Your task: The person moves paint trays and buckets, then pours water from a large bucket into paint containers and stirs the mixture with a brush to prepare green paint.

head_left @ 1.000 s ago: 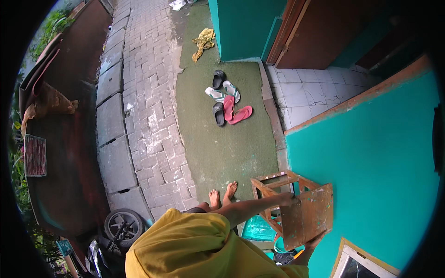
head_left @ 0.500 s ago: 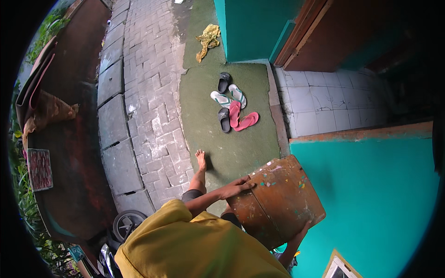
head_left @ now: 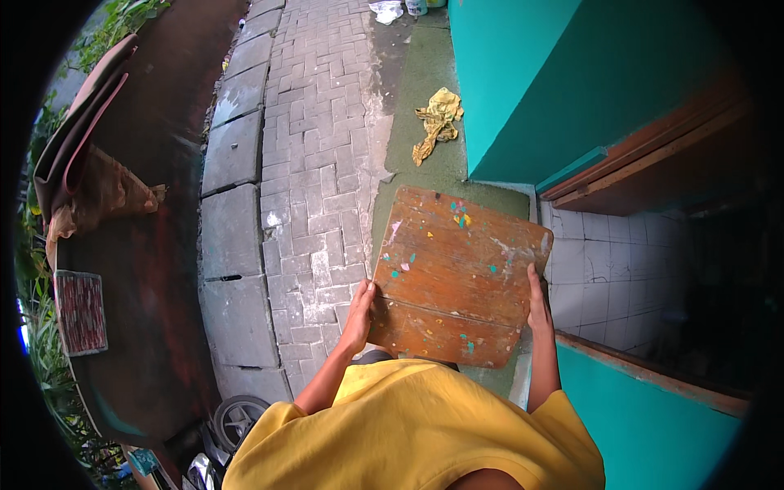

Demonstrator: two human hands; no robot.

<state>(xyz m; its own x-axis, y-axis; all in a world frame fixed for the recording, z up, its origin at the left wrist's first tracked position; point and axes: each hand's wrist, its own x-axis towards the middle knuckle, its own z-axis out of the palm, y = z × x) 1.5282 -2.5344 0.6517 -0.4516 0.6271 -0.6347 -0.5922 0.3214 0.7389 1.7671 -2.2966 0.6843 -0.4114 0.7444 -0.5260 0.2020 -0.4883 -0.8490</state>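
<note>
A square brown wooden board (head_left: 457, 269) with rounded corners is held up in front of me. Paint spots in teal, yellow, pink and white dot it, and a seam crosses its nearer part. It resembles the top of a stool or small table; whatever is beneath it stays hidden. My left hand (head_left: 358, 317) grips its left edge, and my right hand (head_left: 536, 300) presses against the right edge. Fingers of both hands partly disappear below the board.
A teal wall (head_left: 523, 90) and a doorway with white floor tiles (head_left: 600, 253) stand to the right. Grey paving (head_left: 318, 163) runs along the left beside concrete slabs (head_left: 233, 155). A crumpled yellow cloth (head_left: 439, 118) lies ahead; a wheel (head_left: 238, 418) shows at lower left.
The board has swung from my right side to in front of me and turned straighter. My right hand has moved up its right edge. The sandals on the green ground are now out of sight.
</note>
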